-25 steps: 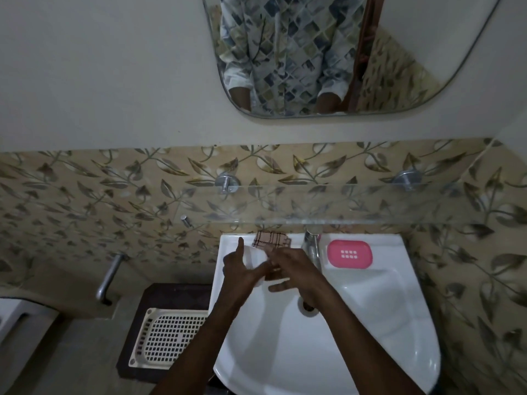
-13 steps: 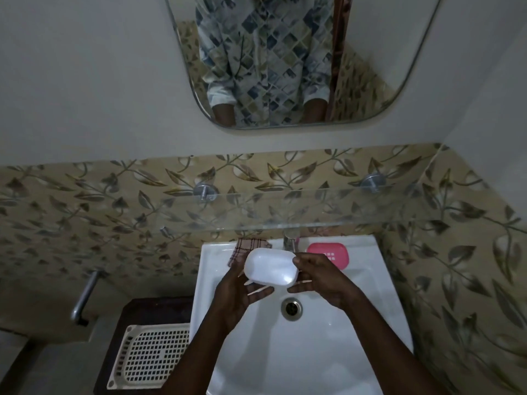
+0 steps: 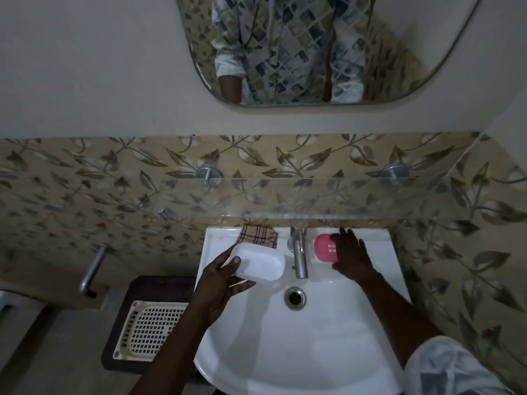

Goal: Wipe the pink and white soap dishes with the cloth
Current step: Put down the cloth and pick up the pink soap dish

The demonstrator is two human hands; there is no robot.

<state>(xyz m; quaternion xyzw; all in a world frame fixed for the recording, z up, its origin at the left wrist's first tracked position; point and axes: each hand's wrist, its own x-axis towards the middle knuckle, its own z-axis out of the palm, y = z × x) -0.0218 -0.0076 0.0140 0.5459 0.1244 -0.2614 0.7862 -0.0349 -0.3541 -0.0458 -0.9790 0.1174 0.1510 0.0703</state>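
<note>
Progress check on the soap dish job: honestly it doesn't look like much wiping is going on at this point. The checked cloth (image 3: 258,235) is lying folded on the back ledge of the white sink (image 3: 368,323), left of the tap (image 3: 298,253), and neither hand is on it.

The left hand (image 3: 221,285) has the white soap dish (image 3: 258,262) lifted over the left side of the basin, fingers curled under it and thumb clamped on its near edge, so that 1 is firmly gripped. It sits just in front of the cloth, not touching it as far as the view shows.

The right hand (image 3: 350,253) is over on the other side of the tap, fingers straight and spread, laid across the right part of the pink soap dish (image 3: 323,246), which sits on the ledge. Not a closed grip on it.

So the guess is 2 dishes left to do, or at least no sign either is finished. The light's too dim to judge whether they're clean. The cloth needs picking up before anything gets wiped.
</note>
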